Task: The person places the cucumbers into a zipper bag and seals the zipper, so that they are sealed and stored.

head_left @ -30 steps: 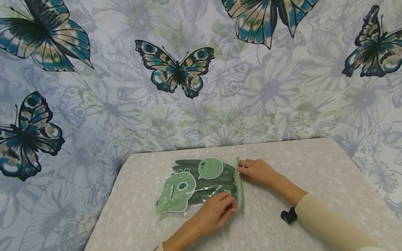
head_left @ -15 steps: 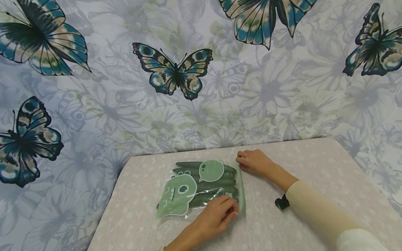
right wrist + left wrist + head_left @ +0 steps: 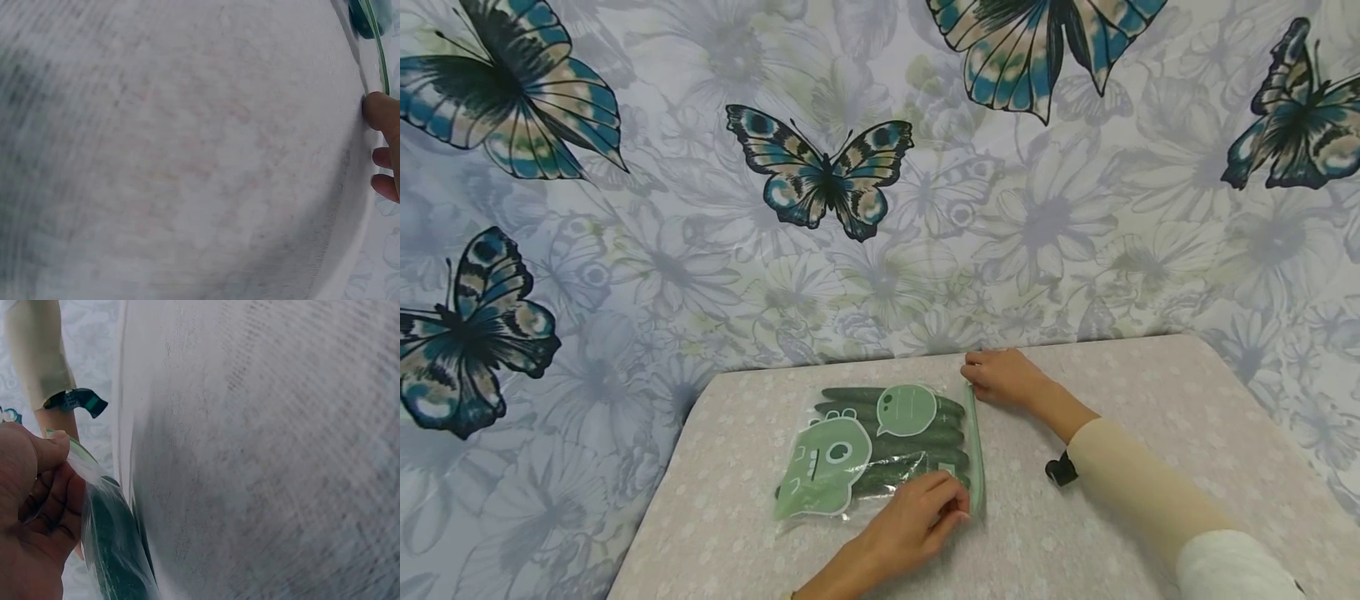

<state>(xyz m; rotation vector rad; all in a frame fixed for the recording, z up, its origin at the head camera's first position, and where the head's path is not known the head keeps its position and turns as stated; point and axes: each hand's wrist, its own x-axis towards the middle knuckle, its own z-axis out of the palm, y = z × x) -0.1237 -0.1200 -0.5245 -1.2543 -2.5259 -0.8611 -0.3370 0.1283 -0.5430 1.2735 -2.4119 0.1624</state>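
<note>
A clear zip bag (image 3: 823, 467) with a green cartoon monster print lies flat on the table. Several dark green cucumbers (image 3: 910, 446) show through its plastic. Along its right side runs a green zip strip (image 3: 976, 450). My left hand (image 3: 913, 521) pinches the near end of this edge; in the left wrist view the thumb of that left hand (image 3: 37, 487) presses the bag's corner. At the far end of the strip, my right hand (image 3: 1007, 379) pinches the edge. The right wrist view catches only part of the right hand (image 3: 384, 125), thumb at the strip's end.
A pale floral cloth covers the table (image 3: 1112, 383). Behind it stands a wall (image 3: 1037, 233) with butterfly and flower prints. A small black device (image 3: 1061, 470) sits at the right wrist, beside the cream sleeve (image 3: 1138, 483).
My right hand has moved along the zip strip, away from me, to its far end. The left hand keeps its hold on the near end, and the bag has hardly shifted.
</note>
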